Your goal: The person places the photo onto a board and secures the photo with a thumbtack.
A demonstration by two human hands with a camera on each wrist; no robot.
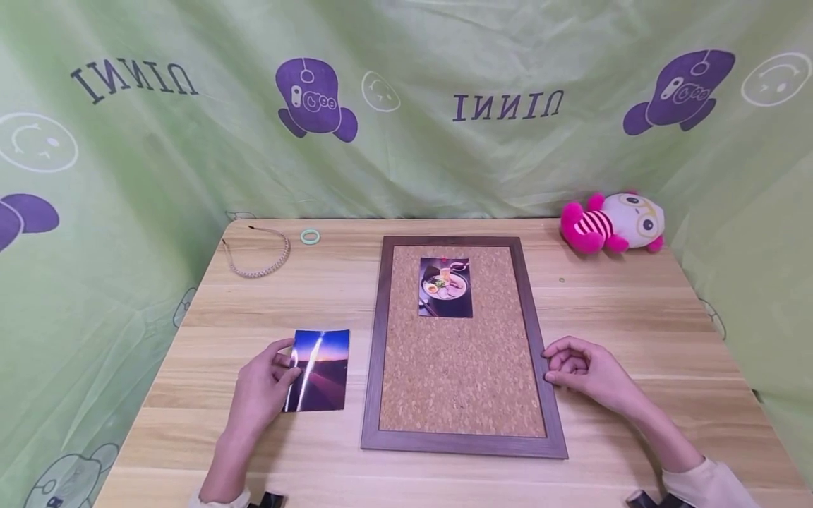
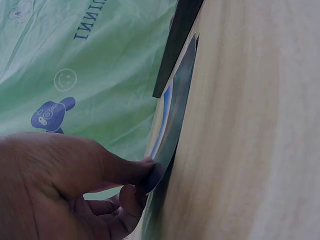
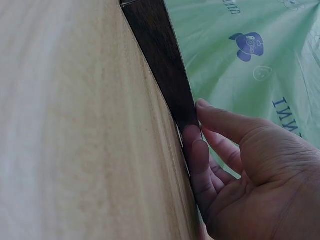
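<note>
A glossy sunset photo (image 1: 327, 370) is pinched at its left edge between the thumb and fingers of my left hand (image 1: 259, 388), left of the board. In the left wrist view the photo (image 2: 181, 100) bends slightly near the tabletop, held by my left hand (image 2: 85, 185). The dark-framed cork board (image 1: 464, 374) lies flat, with a noodle-bowl photo (image 1: 445, 289) near its top under a red pin (image 1: 444, 259). My right hand (image 1: 587, 374) grips the frame's right side; in the right wrist view, my right hand (image 3: 260, 175) has its thumb and fingers at the frame edge (image 3: 162, 60).
A beaded headband (image 1: 260, 272) and a mint ring (image 1: 310, 236) lie at the table's back left. The pink and white plush toy (image 1: 611, 224) is at the back right, with a tiny round item (image 1: 562, 280) nearer the board. Green curtain (image 1: 406, 162) surrounds the table (image 1: 635, 310).
</note>
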